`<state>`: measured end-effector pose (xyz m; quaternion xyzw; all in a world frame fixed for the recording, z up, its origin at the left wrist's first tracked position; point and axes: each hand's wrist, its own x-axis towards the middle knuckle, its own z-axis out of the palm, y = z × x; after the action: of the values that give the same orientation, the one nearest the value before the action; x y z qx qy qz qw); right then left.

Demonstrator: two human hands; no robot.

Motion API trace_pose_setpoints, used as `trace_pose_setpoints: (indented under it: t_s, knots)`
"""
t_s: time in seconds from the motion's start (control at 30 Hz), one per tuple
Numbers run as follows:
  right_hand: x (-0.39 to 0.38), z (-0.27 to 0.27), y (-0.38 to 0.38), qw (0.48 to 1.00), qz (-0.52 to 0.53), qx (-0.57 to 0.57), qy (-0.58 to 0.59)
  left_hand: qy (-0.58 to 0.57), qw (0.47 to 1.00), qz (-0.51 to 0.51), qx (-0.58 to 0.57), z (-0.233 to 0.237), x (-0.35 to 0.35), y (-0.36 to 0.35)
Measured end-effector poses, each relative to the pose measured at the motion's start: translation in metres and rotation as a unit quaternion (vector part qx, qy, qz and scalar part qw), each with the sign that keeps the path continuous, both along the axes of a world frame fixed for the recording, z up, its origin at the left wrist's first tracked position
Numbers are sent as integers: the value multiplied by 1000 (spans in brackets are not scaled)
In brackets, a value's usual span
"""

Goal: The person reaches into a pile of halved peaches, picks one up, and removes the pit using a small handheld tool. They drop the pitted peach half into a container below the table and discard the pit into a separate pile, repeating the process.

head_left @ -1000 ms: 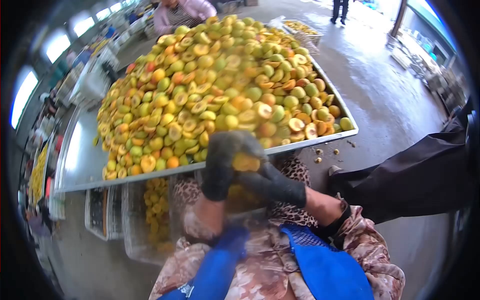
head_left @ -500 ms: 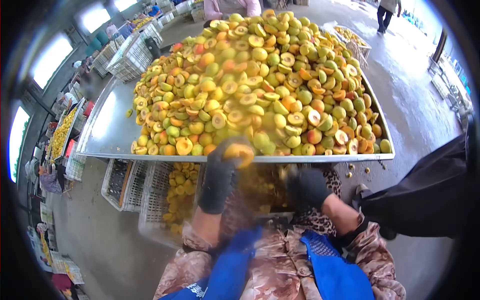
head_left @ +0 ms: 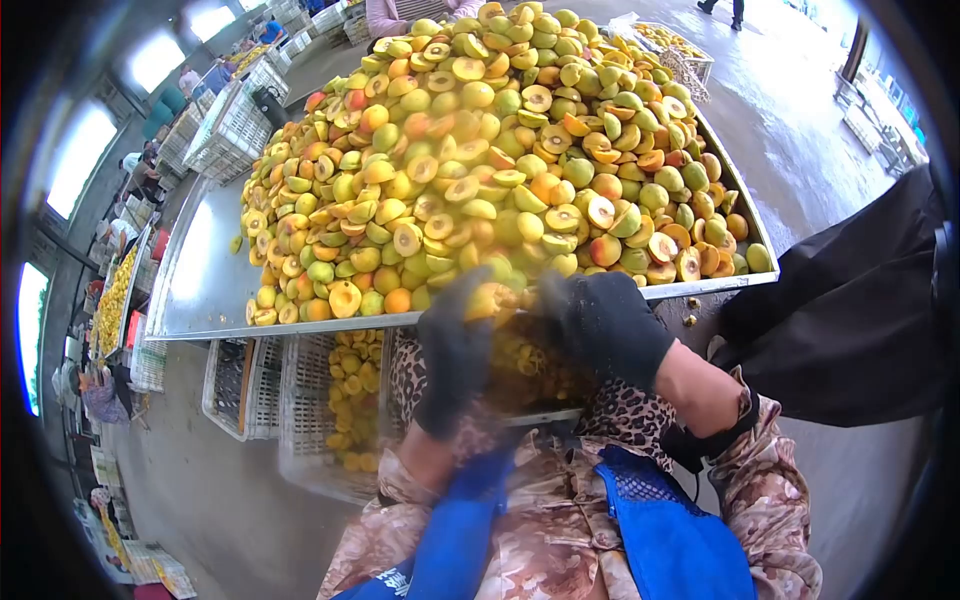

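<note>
My left hand (head_left: 452, 350), in a dark glove and smeared by motion, holds a yellow-orange fruit piece (head_left: 490, 301) at the front edge of a metal tray (head_left: 205, 270). Just right of that piece is my right hand (head_left: 610, 325), also dark-gloved, its fingertips blurred; whether it holds anything is not visible. Beyond both hands rises a heap of halved yellow, green and orange fruit (head_left: 440, 180). Below them, between my legs, more fruit pieces (head_left: 535, 375) lie in a container, partly hidden.
White plastic crates (head_left: 300, 400) stand under the tray at the left, one with fruit pieces. Black cloth (head_left: 850, 300) hangs at the right. A person in pink (head_left: 385, 15) is behind the heap. Stacked crates (head_left: 235, 130) and other people are further left.
My right hand has moved up and left, close to my left hand at the tray's edge. The fruit piece in my left hand is now between the two hands. The view has shifted slightly.
</note>
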<state>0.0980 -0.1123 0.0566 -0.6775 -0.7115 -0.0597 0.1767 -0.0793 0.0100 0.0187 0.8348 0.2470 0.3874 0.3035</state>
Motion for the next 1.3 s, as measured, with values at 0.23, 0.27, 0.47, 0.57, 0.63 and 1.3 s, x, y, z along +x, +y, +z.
trace_pose_setpoints:
  t_s: [0.23, 0.27, 0.47, 0.57, 0.63, 1.3]
  knots:
    - [4, -15, -4, 998, -37, -23, -54, 99, 990, 44, 95, -32, 23, -14]
    - [6, -14, -5, 998, -39, -20, -50, 72, 992, 35, 95, -30, 25, -12]
    - [16, -16, -3, 999, -18, 6, -34, 63, 988, 36, 138, -19, 26, -7]
    - [34, -31, 2, 984, -89, -126, -91, 97, 981, 69, 150, -30, 20, -3]
    - [41, -31, 3, 993, -58, -69, -73, 34, 993, 42, 103, -32, 21, 9]
    - [54, -117, -24, 982, -120, -146, -8, 70, 913, 372, 150, -92, -134, 88]
